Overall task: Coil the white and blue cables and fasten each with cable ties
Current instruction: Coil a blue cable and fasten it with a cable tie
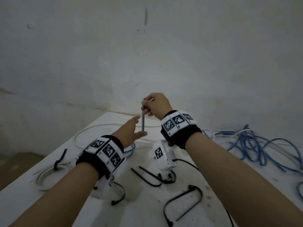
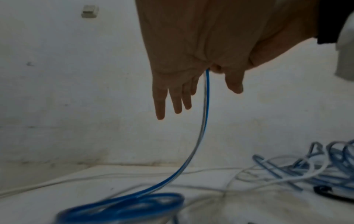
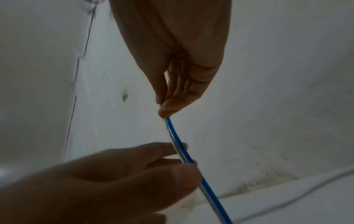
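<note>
Lightly my right hand (image 1: 155, 104) pinches the thin, floppy blue cable (image 1: 143, 119) near its end, while my left hand (image 1: 131, 133), fingers straight, guides it lower down.

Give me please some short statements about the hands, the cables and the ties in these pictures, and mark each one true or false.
1. The right hand pinches the blue cable near its end. True.
2. The left hand grips a black cable tie. False: its fingers are straight and open beside the blue cable, and it holds no tie.
3. A coil of white cable on the table already has a black tie round it. True.
4. All the blue cable is coiled neatly. False: a loose blue tangle lies at the right.
5. Several loose black cable ties lie on the table near the person. True.
</note>
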